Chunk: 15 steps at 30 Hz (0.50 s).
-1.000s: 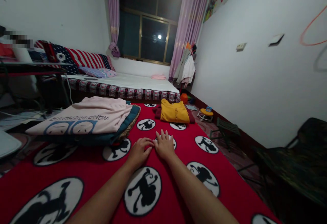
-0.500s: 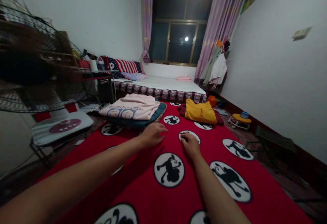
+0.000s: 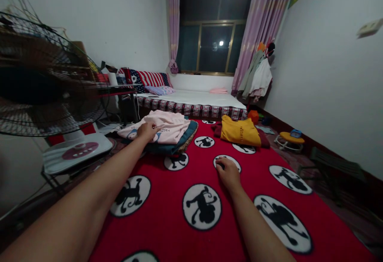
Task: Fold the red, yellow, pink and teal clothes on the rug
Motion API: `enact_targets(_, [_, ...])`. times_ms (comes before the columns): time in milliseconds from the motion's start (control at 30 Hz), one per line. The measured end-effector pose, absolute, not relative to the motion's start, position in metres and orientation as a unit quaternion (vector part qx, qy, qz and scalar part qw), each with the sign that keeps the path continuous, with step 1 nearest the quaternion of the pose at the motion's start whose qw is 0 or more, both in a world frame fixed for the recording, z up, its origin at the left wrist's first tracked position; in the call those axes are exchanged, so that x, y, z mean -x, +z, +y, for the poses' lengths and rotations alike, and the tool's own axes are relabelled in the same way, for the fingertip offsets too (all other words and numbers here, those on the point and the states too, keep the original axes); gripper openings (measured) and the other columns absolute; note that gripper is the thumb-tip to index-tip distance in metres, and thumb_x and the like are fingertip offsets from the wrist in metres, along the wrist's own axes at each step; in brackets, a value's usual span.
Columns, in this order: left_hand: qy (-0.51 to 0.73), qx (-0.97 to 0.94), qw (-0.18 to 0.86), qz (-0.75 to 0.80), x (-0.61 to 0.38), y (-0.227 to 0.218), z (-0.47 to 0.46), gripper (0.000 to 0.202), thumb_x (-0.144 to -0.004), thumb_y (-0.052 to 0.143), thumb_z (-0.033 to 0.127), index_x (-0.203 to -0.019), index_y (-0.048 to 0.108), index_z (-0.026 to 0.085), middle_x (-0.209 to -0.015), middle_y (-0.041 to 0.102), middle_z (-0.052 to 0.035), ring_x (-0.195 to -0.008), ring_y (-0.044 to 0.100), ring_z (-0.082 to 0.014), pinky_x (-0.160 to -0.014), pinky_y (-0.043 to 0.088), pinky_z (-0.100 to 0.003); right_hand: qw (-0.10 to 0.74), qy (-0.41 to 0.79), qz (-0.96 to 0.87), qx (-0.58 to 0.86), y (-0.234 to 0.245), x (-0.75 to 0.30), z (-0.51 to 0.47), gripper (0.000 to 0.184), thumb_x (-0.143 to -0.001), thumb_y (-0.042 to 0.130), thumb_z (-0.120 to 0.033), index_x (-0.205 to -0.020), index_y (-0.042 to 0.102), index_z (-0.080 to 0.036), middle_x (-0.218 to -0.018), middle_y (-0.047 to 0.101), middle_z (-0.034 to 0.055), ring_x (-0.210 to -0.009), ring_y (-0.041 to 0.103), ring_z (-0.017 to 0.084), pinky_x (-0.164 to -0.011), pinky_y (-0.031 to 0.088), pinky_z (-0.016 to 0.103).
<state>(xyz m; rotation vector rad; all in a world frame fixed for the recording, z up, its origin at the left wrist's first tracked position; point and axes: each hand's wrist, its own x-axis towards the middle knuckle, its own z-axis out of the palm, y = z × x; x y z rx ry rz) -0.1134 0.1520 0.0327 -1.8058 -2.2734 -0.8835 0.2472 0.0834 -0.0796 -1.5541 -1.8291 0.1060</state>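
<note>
My left hand (image 3: 147, 131) is stretched far forward and rests on a folded pink shirt (image 3: 167, 126) with blue print. Its fingers curl down onto the cloth. The shirt lies on top of a dark teal folded cloth (image 3: 176, 146) at the far left edge of the red blanket (image 3: 179, 234). My right hand (image 3: 228, 171) presses down on the blanket beside a white monkey patch, fingers bent under, with nothing seen in it. A folded yellow garment (image 3: 240, 131) on a dark red one lies farther off to the right.
A standing fan (image 3: 44, 82) with a white base (image 3: 76, 152) fills the left side. A low bed (image 3: 191, 102) stands under the window at the back. Clothes hang at the right curtain. A small yellow stool (image 3: 289, 138) and a dark folding chair (image 3: 332, 166) stand along the right wall.
My left hand has left the blanket's middle and reached forward and left onto the pink shirt. My right hand curled up and stayed on the blanket. The view swung left, bringing in the fan.
</note>
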Motion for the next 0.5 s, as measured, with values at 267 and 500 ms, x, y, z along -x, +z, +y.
enact_targets(267, [-0.405, 0.676, 0.116, -0.604, 0.060, 0.115, 0.109, 0.042, -0.091, 0.043, 0.040, -0.103, 0.062, 0.004, -0.096, 0.064, -0.0046, -0.087, 0.056, -0.0123, -0.077, 0.040, -0.024, 0.510, 0.181, -0.625, 0.563, -0.081, -0.250, 0.087, 0.027, -0.076, 0.054, -0.035, -0.090, 0.071, -0.019, -0.100, 0.071, 0.0095, -0.097, 0.064, 0.023, -0.091, 0.046, 0.038])
enact_targets(500, [-0.071, 0.954, 0.045, -0.289, 0.011, 0.034, -0.057, 0.007, -0.082, 0.060, 0.021, -0.076, 0.064, 0.022, -0.074, 0.065, -0.0013, -0.072, 0.060, -0.0154, -0.072, 0.044, -0.028, 0.612, 0.470, -0.456, 0.443, -0.058, -0.254, 0.073, 0.061, -0.084, 0.037, -0.063, -0.119, 0.057, -0.018, -0.123, 0.061, 0.0144, -0.100, 0.065, 0.025, -0.075, 0.054, 0.035])
